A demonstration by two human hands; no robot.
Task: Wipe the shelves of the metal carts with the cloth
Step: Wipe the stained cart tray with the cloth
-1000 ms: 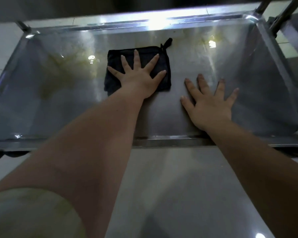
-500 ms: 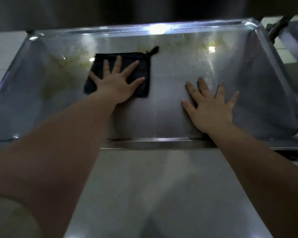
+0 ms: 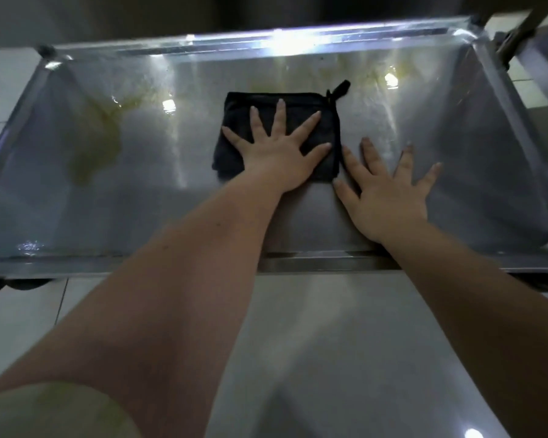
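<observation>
shelf [image 3: 456, 147]: steel, yellow smears [image 3: 95, 147] at left
left hand [image 3: 276, 159]: fingers splayed flat on cloth [image 3: 241, 104]
right hand [image 3: 383, 194]: fingers splayed, bracing on shelf
tip: press firmly, sweep toward smears

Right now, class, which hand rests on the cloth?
The left hand, spread flat on the black cloth; the right hand lies on the bare shelf beside it.

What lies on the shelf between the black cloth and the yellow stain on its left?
In the head view, only bare shiny shelf: the cloth and the stain are apart.
</observation>
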